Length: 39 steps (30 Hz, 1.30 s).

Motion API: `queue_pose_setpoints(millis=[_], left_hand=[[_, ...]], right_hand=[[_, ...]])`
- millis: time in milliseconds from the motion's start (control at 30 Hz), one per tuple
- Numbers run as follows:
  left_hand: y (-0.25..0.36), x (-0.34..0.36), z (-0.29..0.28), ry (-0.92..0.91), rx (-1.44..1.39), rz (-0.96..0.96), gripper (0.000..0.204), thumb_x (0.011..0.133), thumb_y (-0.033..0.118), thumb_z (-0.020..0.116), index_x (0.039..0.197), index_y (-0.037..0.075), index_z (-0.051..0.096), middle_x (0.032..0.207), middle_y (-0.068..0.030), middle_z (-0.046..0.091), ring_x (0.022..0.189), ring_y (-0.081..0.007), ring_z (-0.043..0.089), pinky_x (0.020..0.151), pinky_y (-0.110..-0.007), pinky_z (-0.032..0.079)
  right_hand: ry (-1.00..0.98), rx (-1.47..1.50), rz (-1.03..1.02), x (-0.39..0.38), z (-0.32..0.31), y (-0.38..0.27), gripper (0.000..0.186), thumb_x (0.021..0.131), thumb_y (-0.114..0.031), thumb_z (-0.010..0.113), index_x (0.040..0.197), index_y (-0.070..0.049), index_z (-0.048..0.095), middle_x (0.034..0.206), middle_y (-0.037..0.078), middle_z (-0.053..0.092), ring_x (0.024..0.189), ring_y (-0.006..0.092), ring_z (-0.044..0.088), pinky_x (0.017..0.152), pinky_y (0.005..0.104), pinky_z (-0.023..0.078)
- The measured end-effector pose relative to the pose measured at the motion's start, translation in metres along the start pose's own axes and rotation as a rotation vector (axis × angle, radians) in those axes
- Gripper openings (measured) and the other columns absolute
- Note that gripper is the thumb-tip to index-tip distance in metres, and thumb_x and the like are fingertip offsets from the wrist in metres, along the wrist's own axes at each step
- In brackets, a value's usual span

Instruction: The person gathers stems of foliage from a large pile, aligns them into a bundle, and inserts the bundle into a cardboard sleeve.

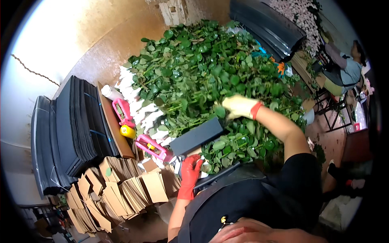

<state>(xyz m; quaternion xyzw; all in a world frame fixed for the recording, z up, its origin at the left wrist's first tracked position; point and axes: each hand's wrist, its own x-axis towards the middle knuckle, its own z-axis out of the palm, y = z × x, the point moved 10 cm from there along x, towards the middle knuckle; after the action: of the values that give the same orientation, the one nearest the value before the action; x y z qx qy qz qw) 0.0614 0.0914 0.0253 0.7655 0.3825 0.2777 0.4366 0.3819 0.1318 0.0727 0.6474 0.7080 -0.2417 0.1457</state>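
My left hand (189, 173), in a red glove, is curled closed near the lower end of a dark grey block-shaped piece (196, 137). What its fingers hold is too small and covered to make out. My right hand (240, 106) wears a pale yellow glove with a red cuff and reaches over a large heap of leafy green stems (190, 69). Its fingertips are blurred and partly hidden among the leaves. More leafy stems (239, 148) lie between my body and the grey piece. Two pink tape dispensers (153, 148) rest left of the heap, beside a yellow roll (127, 131).
Stacks of black sheets (79, 125) stand at the left, with bundles of brown cardboard pieces (121, 194) below them. White cloth-like pieces (148, 115) edge the heap. More black sheets (267, 26) and pale pink flowers (298, 18) are at the far right, near another person (350, 71).
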Motion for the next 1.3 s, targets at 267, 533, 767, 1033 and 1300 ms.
queue_pose_setpoints(millis=[267,533,767,1033,1300], left_hand=[[-0.024,0.000,-0.001,0.013,-0.101,-0.098,0.021,0.087,0.009,0.082,0.105,0.004,0.074,0.109,-0.0131,0.075,0.101,-0.0304,0.071,0.088,-0.040,0.055],[-0.012,0.004,0.000,-0.027,-0.082,-0.058,0.021,0.088,0.007,0.081,0.108,0.004,0.074,0.111,-0.0119,0.075,0.103,-0.0281,0.072,0.088,-0.037,0.057],[-0.024,0.003,0.007,-0.009,-0.210,-0.093,0.021,0.089,0.004,0.081,0.108,0.001,0.073,0.109,-0.0125,0.075,0.097,-0.0243,0.073,0.088,-0.035,0.058],[-0.015,0.002,-0.003,0.023,-0.126,0.055,0.019,0.090,0.008,0.080,0.108,0.001,0.076,0.110,-0.0141,0.076,0.101,-0.0267,0.074,0.087,-0.036,0.058],[-0.028,0.005,-0.005,0.073,-0.342,-0.057,0.059,0.086,0.006,0.084,0.139,0.006,0.058,0.122,-0.0097,0.068,0.103,-0.0165,0.066,0.089,-0.031,0.055]], right_hand=[[0.485,0.306,0.122,-0.061,-0.118,0.001,0.031,0.097,-0.024,0.066,0.123,-0.009,0.071,0.115,0.014,0.075,0.099,0.0355,0.073,0.089,0.0448,0.059],[0.359,-0.164,0.390,0.061,-0.082,0.037,0.024,0.089,-0.008,0.065,0.111,-0.010,0.077,0.120,0.011,0.075,0.113,0.0280,0.072,0.102,0.0407,0.054],[0.635,-0.186,0.182,-0.002,-0.138,-0.006,0.028,0.098,-0.012,0.062,0.123,-0.017,0.073,0.116,0.008,0.076,0.099,0.0285,0.075,0.085,0.0392,0.062],[1.324,0.040,-0.200,-0.175,-0.190,-0.058,0.036,0.090,0.005,0.063,0.119,-0.012,0.077,0.114,0.008,0.078,0.098,0.0247,0.074,0.086,0.0357,0.062],[0.294,0.197,0.407,-0.127,0.014,0.041,0.024,0.096,-0.024,0.067,0.113,-0.011,0.079,0.115,0.015,0.077,0.110,0.0293,0.074,0.095,0.0390,0.059]])
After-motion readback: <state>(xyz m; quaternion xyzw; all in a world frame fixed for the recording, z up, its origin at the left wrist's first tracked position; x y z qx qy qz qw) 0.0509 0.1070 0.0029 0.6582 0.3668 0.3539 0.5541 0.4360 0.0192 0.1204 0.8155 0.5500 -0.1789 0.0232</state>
